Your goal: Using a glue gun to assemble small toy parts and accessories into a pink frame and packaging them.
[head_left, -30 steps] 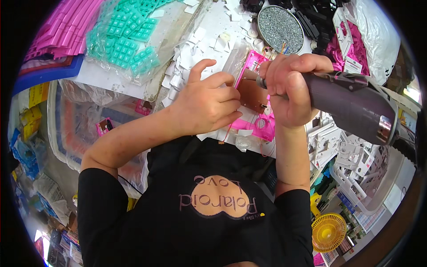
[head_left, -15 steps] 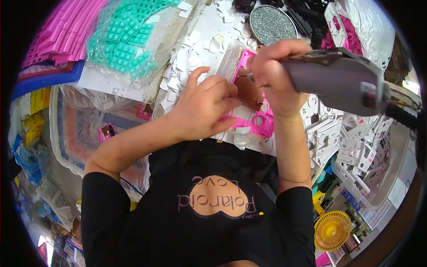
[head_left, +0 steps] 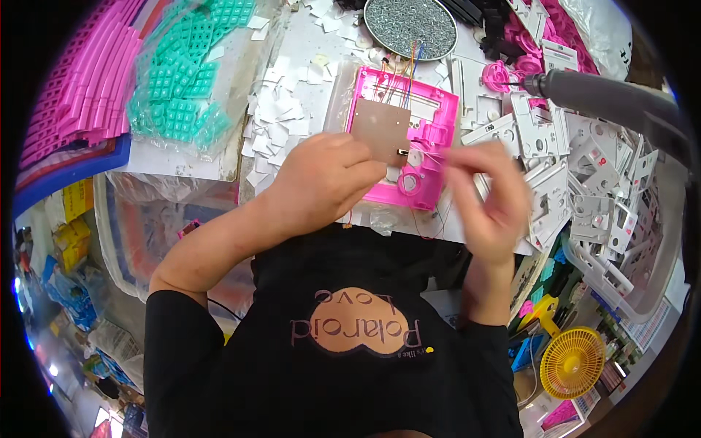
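- Find the pink housing [head_left: 432, 135] on the bench [head_left: 296, 44], near the front edge, with the brown board [head_left: 381, 131] in its left half.
- Trace coloured wires [head_left: 411, 71] from the housing's far side to the round tray [head_left: 367, 28] of metal bits.
- Note the left hand [head_left: 321, 179] curled over the board's lower left corner; cannot tell of anything in that grip.
- Note the right hand [head_left: 493, 197], blurred, by the housing's right side; cannot tell of any hold on the thin pale strand [head_left: 431, 153] at its fingertips.
- See the grey driver [head_left: 599, 93] hanging over the bench's right side, out of both hands.
- Judge the step as handwork on board and wiring, probably not screwdriving.
- Read the next move as calling for a steady left hand and a fine right pinch.
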The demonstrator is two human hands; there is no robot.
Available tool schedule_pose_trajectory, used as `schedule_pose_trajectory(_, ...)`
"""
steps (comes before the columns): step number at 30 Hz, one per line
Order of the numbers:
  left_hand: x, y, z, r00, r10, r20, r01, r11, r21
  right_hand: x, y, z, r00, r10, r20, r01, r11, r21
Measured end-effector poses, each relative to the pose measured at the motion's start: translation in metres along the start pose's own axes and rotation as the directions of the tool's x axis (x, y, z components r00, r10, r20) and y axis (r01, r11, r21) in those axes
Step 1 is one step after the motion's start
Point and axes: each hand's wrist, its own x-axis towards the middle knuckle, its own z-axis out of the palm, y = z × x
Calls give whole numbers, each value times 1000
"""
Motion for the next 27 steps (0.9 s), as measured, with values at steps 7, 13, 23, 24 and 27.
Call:
schedule_pose_trajectory(7, 9, -4, 1, 993, 33, -115, -47, 991, -128, 8, 27, 31, 830, 343, 441, -496, 815, 299)
schedule_pose_trajectory(13, 4, 2, -5, 920, -392, 11, 334, 771, -542, 16, 32, 36, 786, 326, 525, -568, 716, 406)
schedule_pose_trajectory(23, 10, -12, -15, 752, -407, 518, 636, 244, -732, 12, 32, 39, 805, 330, 492, -536, 759, 369)
schedule_pose_trajectory(24, 11, -12, -16, 748, -398, 532, 645, 248, -723, 11, 32, 39, 816, 324, 479, -519, 776, 359)
schedule_pose_trajectory(27, 8, -15, -13, 754, -390, 529, 643, 269, -717, 11, 30, 44, 833, 310, 458, -478, 819, 316)
